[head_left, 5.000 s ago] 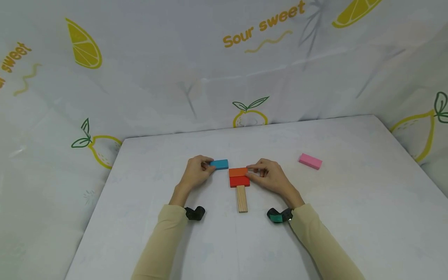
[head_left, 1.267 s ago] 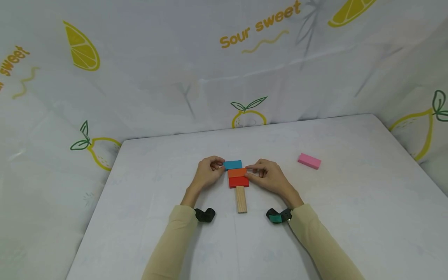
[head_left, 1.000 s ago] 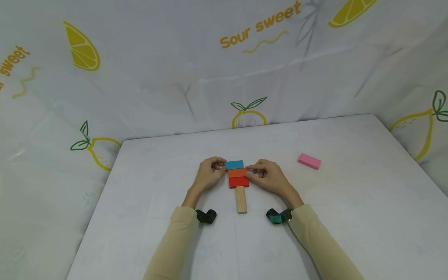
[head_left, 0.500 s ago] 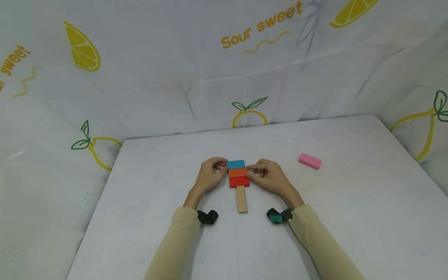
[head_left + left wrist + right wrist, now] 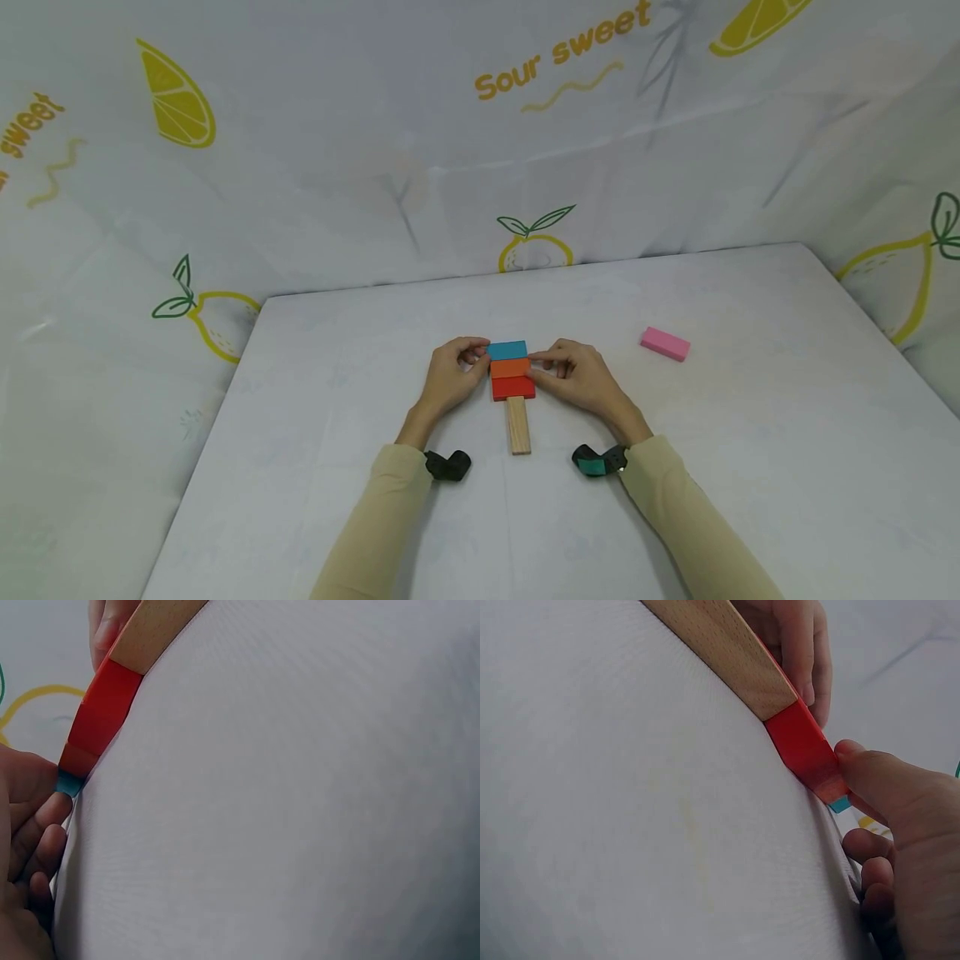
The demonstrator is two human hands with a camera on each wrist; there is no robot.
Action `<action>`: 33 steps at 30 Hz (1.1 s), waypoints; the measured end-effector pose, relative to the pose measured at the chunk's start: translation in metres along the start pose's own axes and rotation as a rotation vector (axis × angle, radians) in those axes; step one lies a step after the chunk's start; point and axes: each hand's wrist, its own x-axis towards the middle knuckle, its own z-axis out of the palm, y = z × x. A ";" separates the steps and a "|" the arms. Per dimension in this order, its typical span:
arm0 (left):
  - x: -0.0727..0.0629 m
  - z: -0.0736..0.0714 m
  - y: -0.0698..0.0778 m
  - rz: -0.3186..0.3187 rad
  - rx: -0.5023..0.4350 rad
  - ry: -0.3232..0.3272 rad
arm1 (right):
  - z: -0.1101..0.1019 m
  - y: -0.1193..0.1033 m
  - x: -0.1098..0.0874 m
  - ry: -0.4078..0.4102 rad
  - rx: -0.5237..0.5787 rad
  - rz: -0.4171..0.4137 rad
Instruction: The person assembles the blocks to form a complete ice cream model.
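Flat on the table lie a blue block (image 5: 507,350), an orange block (image 5: 510,368) and a red block (image 5: 513,387), stacked edge to edge in a column. Below the red one a plain wooden block (image 5: 518,425) points toward me like a stem. My left hand (image 5: 452,373) pinches the left end of the blue block between thumb and index finger. At the right end of the orange block, my right hand (image 5: 577,377) pinches with thumb and index finger. In the left wrist view only a bit of the blue block (image 5: 69,782) shows past the fingers.
A pink block (image 5: 665,343) lies apart at the back right of the white-covered table (image 5: 750,450). Behind the table hangs a white cloth (image 5: 337,192) printed with lemons. Each wrist wears a small black camera; one is the left camera (image 5: 448,466).
My left hand has slid the blue block rightward, from beside the column to a place above the orange block, nearly lined up with it. My right hand has stayed on the orange block.
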 end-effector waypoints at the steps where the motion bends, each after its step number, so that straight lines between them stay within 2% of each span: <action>1: 0.000 0.000 0.000 0.002 0.000 0.000 | 0.000 0.000 0.000 0.000 0.000 0.000; 20: 0.002 0.002 0.002 -0.038 -0.002 0.005 | 0.001 0.001 0.000 0.023 0.001 -0.029; 33: 0.002 0.003 0.001 -0.047 -0.014 0.005 | 0.001 0.000 -0.001 0.012 0.019 0.001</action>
